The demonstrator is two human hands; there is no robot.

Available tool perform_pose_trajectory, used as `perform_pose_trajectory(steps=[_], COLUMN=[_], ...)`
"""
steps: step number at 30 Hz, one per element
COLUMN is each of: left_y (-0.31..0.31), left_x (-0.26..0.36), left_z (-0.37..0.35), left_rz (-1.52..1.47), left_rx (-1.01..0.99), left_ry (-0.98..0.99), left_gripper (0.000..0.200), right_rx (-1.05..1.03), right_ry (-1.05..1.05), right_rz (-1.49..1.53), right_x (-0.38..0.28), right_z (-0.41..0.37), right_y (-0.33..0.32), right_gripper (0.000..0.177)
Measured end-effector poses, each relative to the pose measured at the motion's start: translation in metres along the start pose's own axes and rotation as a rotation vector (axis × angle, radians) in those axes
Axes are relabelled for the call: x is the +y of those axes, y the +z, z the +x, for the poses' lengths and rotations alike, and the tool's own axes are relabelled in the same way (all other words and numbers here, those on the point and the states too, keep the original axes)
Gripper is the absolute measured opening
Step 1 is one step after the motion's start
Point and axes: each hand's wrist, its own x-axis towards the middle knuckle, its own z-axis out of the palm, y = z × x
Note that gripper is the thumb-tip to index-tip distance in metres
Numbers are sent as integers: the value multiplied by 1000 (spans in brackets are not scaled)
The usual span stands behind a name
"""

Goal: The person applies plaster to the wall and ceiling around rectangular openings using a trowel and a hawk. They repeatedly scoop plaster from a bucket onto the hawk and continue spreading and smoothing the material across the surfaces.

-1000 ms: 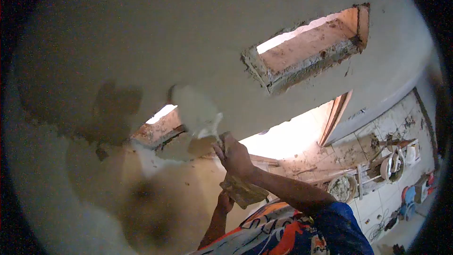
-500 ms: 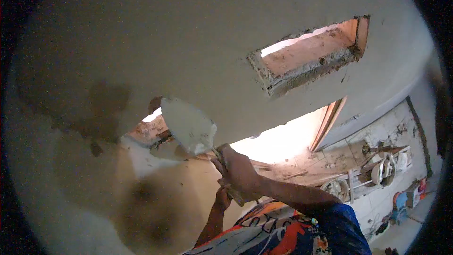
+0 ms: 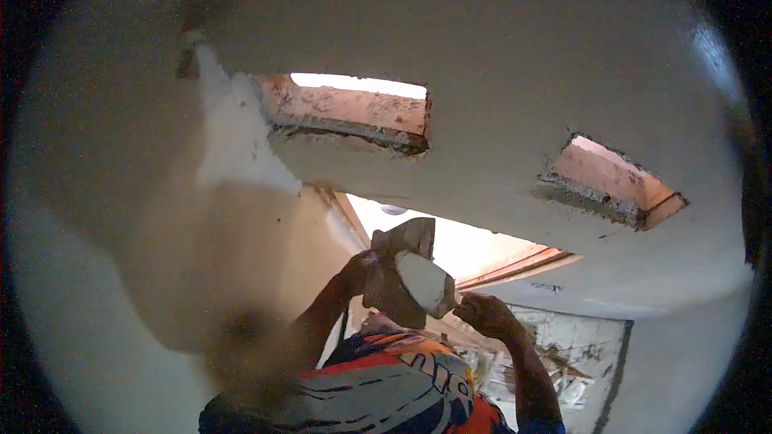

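Note:
In the head view, my left hand (image 3: pixel 359 271) is closed on the edge of a dark flat mortar board (image 3: pixel 414 236) in front of my chest. My right hand (image 3: pixel 486 313) grips the handle of a trowel (image 3: pixel 425 280). The trowel's pale, broad blade lies over the board's face, apparently touching it. Its handle is mostly hidden inside my fingers. Any mortar on the board is too dark to make out.
A grey plastered wall (image 3: pixel 490 56) has two rough-edged openings, a nearer one (image 3: pixel 354 108) and one to the right (image 3: pixel 611 181). Below them is a bright doorway (image 3: pixel 474 245). Cluttered, stained floor (image 3: pixel 563 337) shows at lower right.
My right hand has brought the trowel down from the wall to the board. My left hand and the board have come up into fuller view. The view has swung left.

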Motion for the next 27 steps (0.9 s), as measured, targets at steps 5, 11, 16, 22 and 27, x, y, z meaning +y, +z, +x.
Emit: perform_pose_trajectory(steps=[5,11,16,22,27], left_y=[18,7,25,33,60], left_x=[26,30,28,-12,-10], left_z=[-22,-22,-23,-29,-61], left_rz=[-267,-224,-377,-267,5], left_rx=[44,-43,-77,128,282], left_ry=[-80,214,150,235,416], left_gripper=[30,31,30,30,30], right_rx=[4,439,230,289,331], right_ry=[-217,142,448,197,130], right_rz=[-360,149,588,148,54], right_x=[53,24,-16,-22,-20], right_z=[-34,-61,-62,-70,-89], right_y=[21,15,8,10,-2], right_gripper=[9,10,11,13,16])
